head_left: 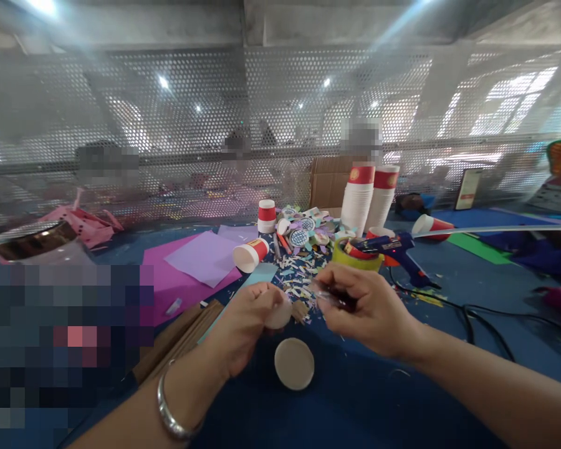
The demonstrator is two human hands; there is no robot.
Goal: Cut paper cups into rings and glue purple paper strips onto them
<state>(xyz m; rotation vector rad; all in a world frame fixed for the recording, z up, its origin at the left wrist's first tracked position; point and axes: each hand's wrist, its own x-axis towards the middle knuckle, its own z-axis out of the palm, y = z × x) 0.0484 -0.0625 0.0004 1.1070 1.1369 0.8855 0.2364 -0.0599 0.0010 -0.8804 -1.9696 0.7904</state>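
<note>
A smooth, white, rounded piece (280, 313) sits in the pinched grip of the left hand (250, 321) over the blue desk (355, 405), while the right hand (371, 305) has its fingers closed round a dark, glossy tool (337, 298), its exact kind hidden. Just below and between them lies a flat beige disc (294, 365) with a raised rim. Beyond spread crinkly paper snippets (302, 284), a smooth lilac sheet (203, 257), nested tapering paper cups (356, 202) and a hard-bodied blue glue gun (404, 249).
</note>
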